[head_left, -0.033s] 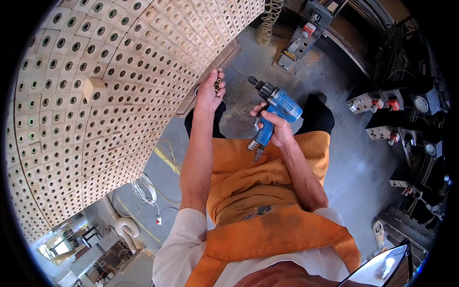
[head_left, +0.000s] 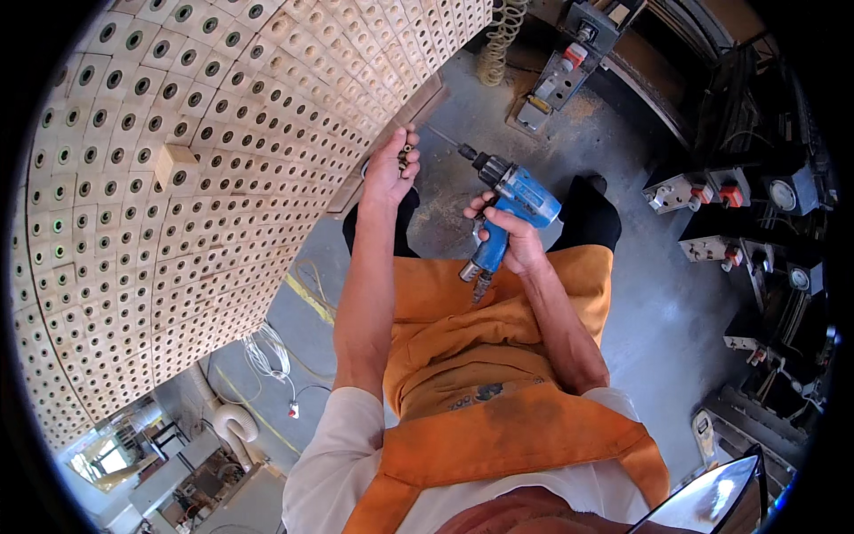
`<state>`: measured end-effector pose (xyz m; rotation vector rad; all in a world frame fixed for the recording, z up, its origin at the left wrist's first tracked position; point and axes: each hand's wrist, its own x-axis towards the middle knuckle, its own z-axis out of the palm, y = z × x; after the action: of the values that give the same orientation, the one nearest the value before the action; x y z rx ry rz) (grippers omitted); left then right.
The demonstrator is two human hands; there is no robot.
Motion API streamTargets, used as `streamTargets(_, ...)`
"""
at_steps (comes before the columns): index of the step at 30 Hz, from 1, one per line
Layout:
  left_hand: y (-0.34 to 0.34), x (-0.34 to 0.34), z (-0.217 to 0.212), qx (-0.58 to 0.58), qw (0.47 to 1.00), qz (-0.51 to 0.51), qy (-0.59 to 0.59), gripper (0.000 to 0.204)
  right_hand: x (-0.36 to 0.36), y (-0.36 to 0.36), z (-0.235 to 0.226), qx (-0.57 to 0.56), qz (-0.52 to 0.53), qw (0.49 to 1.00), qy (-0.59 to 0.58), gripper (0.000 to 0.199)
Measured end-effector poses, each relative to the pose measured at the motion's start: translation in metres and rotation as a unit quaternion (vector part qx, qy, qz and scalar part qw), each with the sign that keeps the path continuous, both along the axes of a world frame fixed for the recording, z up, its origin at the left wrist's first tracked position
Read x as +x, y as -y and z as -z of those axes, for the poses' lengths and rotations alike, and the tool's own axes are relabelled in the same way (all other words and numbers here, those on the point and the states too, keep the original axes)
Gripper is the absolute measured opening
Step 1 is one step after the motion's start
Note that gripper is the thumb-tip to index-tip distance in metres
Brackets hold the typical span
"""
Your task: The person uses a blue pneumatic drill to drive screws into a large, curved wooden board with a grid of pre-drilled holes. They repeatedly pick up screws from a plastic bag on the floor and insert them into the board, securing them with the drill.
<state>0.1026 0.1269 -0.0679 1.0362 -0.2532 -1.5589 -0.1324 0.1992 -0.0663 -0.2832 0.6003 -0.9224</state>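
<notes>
My left hand (head_left: 388, 171) is curled around several small brass-coloured threaded inserts (head_left: 406, 157), which show between the fingers. In my right hand (head_left: 519, 238) is a blue pneumatic driver (head_left: 527, 198), gripped by its handle. Its long thin bit (head_left: 442, 135) points up and left, past the fingertips of my left hand. Left of my hands stands a large stack of pale wooden blocks (head_left: 213, 116) with round holes. Many holes hold dark metal rings, while those toward the upper right are plain wood. Neither hand visibly touches the blocks.
One loose wooden block (head_left: 174, 164) sticks out from the stack. A coiled air hose (head_left: 492, 62) hangs at the top. Machinery with switch boxes (head_left: 698, 191) lines the right side. White cable (head_left: 267, 351) and a flexible duct (head_left: 236, 425) lie at the lower left.
</notes>
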Motion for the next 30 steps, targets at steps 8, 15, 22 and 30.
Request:
streamTargets(8,0.016,0.007,-0.014,0.007,0.997,0.069,0.02,0.025,0.0,0.001,0.002,0.012,-0.029,0.999,0.015,0.025)
streamTargets(15,0.017,-0.004,0.0,0.005,0.998,0.051,0.047,0.027,0.005,-0.001,0.002,0.007,-0.007,1.0,-0.021,0.023)
streamTargets(22,0.019,0.0,0.001,-0.065,0.996,-0.008,-0.064,0.027,0.04,0.014,0.006,0.021,0.013,0.999,0.031,0.021)
streamTargets(30,0.0,-0.006,0.004,-0.015,0.996,0.028,-0.079,0.019,0.049,0.02,-0.003,0.016,0.021,1.0,-0.006,0.021)
